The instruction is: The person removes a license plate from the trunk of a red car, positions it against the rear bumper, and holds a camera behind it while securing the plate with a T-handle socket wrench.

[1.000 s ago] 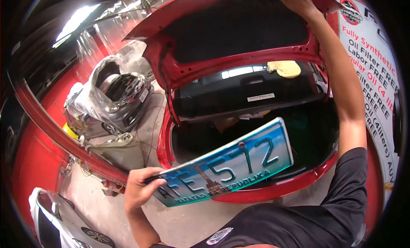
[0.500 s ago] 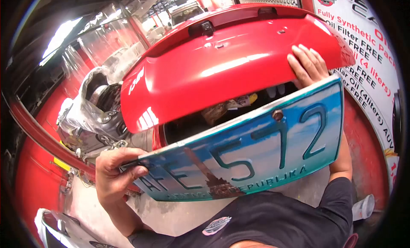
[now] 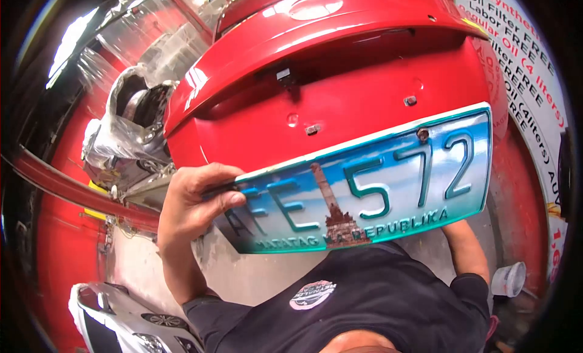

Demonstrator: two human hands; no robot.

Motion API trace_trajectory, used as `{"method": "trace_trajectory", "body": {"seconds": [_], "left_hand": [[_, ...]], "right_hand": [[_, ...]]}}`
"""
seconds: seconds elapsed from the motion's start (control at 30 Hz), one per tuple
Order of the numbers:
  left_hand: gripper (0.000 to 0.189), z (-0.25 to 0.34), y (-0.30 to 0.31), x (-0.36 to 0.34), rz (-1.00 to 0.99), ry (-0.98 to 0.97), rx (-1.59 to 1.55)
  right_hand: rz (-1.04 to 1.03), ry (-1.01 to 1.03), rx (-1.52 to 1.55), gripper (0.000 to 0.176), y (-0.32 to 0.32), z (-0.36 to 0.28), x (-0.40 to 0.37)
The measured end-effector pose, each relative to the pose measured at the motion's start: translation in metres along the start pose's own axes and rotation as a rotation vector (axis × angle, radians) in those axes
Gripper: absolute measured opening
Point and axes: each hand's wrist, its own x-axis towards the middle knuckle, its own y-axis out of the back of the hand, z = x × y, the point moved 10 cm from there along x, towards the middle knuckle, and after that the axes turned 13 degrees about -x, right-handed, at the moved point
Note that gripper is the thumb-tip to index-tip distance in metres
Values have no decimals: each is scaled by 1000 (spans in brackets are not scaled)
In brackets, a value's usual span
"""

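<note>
Firmly, the left hand [image 3: 200, 201] is closed on the near end of a rectangular blue, white and teal metal license plate [image 3: 364, 183], with the thumb pressed over its front face and the fingers wrapped around its upper edge. The right hand is hidden behind the plate; only the right forearm [image 3: 466, 250] is seen below the lower edge, so how far that hand is open, or what is held by it, cannot be told.

The plate is held tilted, its far end raised to the right of the left hand. Raised characters reading AFE 572 are borne on it, and a round metal bolt [image 3: 422, 134] is seated near its upper edge.

Beneath the plate, a black short-sleeved shirt [image 3: 364, 286] with a round chest logo is worn. Beyond the hands, the glossy red metal trunk lid [image 3: 352, 85] is partly covered by the plate. A plastic-draped dark car [image 3: 130, 128] is seen beyond the left hand, and a silver car [image 3: 133, 322] below it. To the right, a white printed banner [image 3: 528, 67] is seen, with a whitish bucket [image 3: 509, 279] beside the right forearm.
</note>
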Motion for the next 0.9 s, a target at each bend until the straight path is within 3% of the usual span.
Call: {"method": "trace_trajectory", "body": {"seconds": [0.27, 0.4, 0.47, 0.53, 0.7, 0.73, 0.8, 0.9], "left_hand": [[33, -83, -4, 26, -47, 136, -93], [32, -103, -10, 25, -86, 160, -156], [31, -107, -6, 24, -72, 136, -109], [30, -107, -9, 24, -78, 118, -109], [27, -85, -37, 28, -68, 43, -81], [26, -94, 3, 19, -67, 8, -48], [25, -86, 11, 21, -74, -12, -41], [24, -90, 11, 25, -82, -39, -31]], "right_hand": [[-438, -294, 470, 42, -115, -33, -86], [-618, -433, 617, 41, -126, -47, -120], [-561, -383, 566, 41, -117, -59, -114], [-209, -188, 217, 46, -76, -69, -89], [38, -10, 7, 46, -4, -64, -79], [38, -9, -6, 46, -5, -92, -48], [-44, -93, 91, 39, -2, -84, -41], [7, -205, 203, 34, 6, -72, -42]]}}
